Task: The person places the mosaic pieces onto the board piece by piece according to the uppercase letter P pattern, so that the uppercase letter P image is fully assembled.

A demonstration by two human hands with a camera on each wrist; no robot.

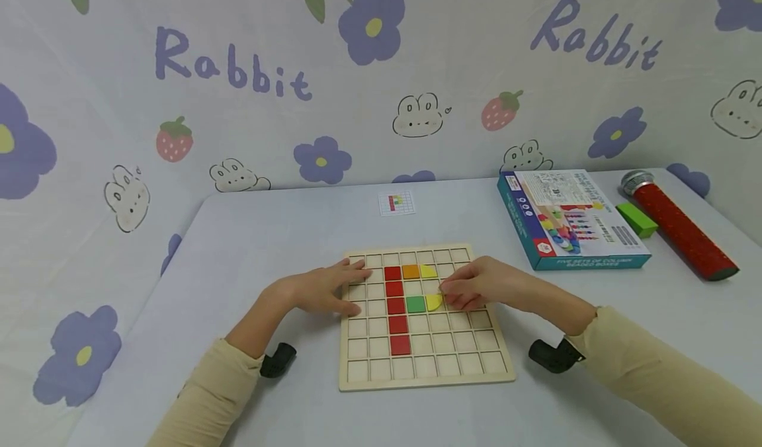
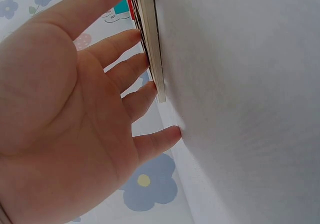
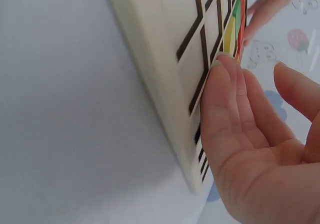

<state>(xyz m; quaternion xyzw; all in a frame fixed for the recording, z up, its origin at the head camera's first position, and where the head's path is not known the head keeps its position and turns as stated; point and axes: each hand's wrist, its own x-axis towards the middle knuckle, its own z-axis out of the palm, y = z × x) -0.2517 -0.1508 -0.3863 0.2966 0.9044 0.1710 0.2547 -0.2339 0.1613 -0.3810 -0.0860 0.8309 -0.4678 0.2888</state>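
A wooden grid board (image 1: 428, 385) lies on the table. Several red square tiles (image 1: 397, 325) form a column in it. To the right of the top one are an orange tile (image 1: 411, 272) and a yellow tile (image 1: 428, 272); lower down, a green square (image 1: 415, 304) adjoins a round-edged yellow tile (image 1: 433, 302). My left hand (image 1: 318, 288) rests at the board's left edge, fingers spread, as the left wrist view also shows. On the right side of the grid, my right hand (image 1: 485, 282) has its fingertips beside the round-edged yellow tile, thumb apart from the fingers in the right wrist view.
A small printed pattern card (image 1: 397, 203) lies behind the board. At the back right sits a flat teal box (image 1: 574, 222), with a green block (image 1: 637, 219) and a red microphone (image 1: 681, 225) beside it. A patterned cloth hangs behind the table.
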